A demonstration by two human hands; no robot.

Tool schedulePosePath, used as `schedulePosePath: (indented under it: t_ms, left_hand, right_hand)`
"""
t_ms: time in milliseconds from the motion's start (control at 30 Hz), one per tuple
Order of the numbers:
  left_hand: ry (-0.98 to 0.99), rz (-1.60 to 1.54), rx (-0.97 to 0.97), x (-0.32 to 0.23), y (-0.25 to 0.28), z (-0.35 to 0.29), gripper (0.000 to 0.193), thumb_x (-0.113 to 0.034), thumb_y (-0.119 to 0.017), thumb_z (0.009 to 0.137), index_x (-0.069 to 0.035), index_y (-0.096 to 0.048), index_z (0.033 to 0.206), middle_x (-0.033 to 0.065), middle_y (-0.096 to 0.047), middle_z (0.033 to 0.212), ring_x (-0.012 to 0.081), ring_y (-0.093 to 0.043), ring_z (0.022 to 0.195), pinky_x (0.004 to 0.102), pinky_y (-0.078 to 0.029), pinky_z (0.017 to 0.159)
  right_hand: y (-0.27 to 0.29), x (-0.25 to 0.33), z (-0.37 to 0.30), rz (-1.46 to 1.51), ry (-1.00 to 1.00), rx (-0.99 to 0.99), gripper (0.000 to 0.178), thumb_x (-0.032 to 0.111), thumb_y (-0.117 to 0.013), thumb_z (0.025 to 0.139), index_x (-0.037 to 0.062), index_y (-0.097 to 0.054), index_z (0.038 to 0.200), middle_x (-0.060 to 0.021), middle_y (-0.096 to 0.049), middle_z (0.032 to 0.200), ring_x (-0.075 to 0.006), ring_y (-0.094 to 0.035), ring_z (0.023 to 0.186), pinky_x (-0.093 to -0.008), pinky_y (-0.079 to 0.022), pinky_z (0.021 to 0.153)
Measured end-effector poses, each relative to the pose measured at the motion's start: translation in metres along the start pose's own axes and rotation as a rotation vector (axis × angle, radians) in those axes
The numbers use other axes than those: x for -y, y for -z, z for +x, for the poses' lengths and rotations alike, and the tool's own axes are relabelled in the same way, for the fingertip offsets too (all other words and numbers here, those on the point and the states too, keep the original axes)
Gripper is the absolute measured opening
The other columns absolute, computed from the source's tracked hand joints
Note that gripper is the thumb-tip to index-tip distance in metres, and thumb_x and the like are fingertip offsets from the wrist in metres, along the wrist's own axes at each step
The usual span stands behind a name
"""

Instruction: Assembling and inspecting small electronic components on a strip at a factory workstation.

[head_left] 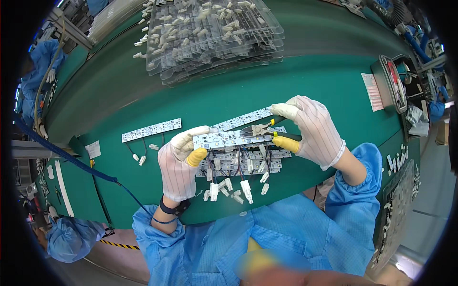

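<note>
My left hand (181, 159), in a striped white glove with a yellow thumb tip, pinches the left end of a white circuit board strip (222, 139). Wires with white plugs (246, 190) hang below it. In my right hand (315, 128), gloved the same way, is a pair of side cutters (260, 129) with black and yellow handles; its jaws point left over the strip's face. Another board strip (243, 119) slants just behind. Beneath the held strip, several more strips (276, 164) lie on the green mat, partly hidden by wires and plugs.
A single board strip (151, 129) lies on the mat at left. Stacked clear trays (164, 74) full of wired strips stand at the back. A metal box (393, 90) and a printed sheet (372, 91) sit at right. A blue coiled cord (71, 155) crosses the left side. Co-workers in blue are at left.
</note>
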State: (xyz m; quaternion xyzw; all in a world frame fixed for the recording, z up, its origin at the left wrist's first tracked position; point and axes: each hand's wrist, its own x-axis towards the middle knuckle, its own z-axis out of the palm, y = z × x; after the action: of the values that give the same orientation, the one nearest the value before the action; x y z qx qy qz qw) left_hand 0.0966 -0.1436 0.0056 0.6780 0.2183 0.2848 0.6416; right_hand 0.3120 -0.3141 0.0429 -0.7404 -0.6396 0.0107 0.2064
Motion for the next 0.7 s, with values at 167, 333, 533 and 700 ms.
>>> schedulePosePath:
  t_ms: [167, 333, 533, 700]
  left_hand:
    - [0.014, 0.033, 0.014, 0.000, 0.000, 0.000, 0.050, -0.031, -0.070, 0.081, 0.007, -0.058, 0.110, 0.0115, -0.066, 0.101, 0.0139, -0.064, 0.090, 0.0239, -0.049, 0.080]
    - [-0.015, 0.143, -0.011, 0.002, 0.003, 0.000, 0.049, -0.035, -0.069, 0.081, 0.005, -0.059, 0.109, 0.0092, -0.068, 0.096, 0.0114, -0.064, 0.087, 0.0226, -0.049, 0.077]
    - [-0.051, 0.078, -0.008, -0.002, 0.005, -0.002, 0.045, -0.031, -0.067, 0.082, 0.004, -0.060, 0.110, 0.0091, -0.069, 0.096, 0.0118, -0.065, 0.085, 0.0221, -0.050, 0.074]
    - [-0.117, 0.074, 0.060, -0.007, 0.004, 0.001, 0.042, -0.025, -0.069, 0.081, 0.002, -0.059, 0.111, 0.0092, -0.069, 0.096, 0.0125, -0.066, 0.086, 0.0226, -0.051, 0.075]
  right_hand:
    - [-0.001, -0.004, 0.001, -0.016, 0.038, -0.019, 0.050, 0.035, -0.072, 0.072, 0.0093, -0.056, 0.112, -0.0079, -0.057, 0.089, -0.0262, -0.055, 0.077, -0.0359, -0.042, 0.066]
    - [-0.003, -0.004, 0.003, -0.010, -0.005, 0.062, 0.041, 0.031, -0.073, 0.073, 0.0100, -0.060, 0.105, -0.0082, -0.058, 0.083, -0.0258, -0.056, 0.067, -0.0338, -0.044, 0.057]
    - [-0.017, -0.076, -0.003, -0.417, -0.432, -0.067, 0.032, 0.024, -0.068, 0.078, 0.0092, -0.057, 0.104, -0.0112, -0.060, 0.091, -0.0312, -0.060, 0.076, -0.0401, -0.048, 0.064]
    - [-0.025, -0.100, -0.023, -0.764, -0.373, 0.014, 0.042, 0.026, -0.066, 0.080, 0.0116, -0.052, 0.117, -0.0086, -0.056, 0.105, -0.0292, -0.058, 0.091, -0.0383, -0.047, 0.075]
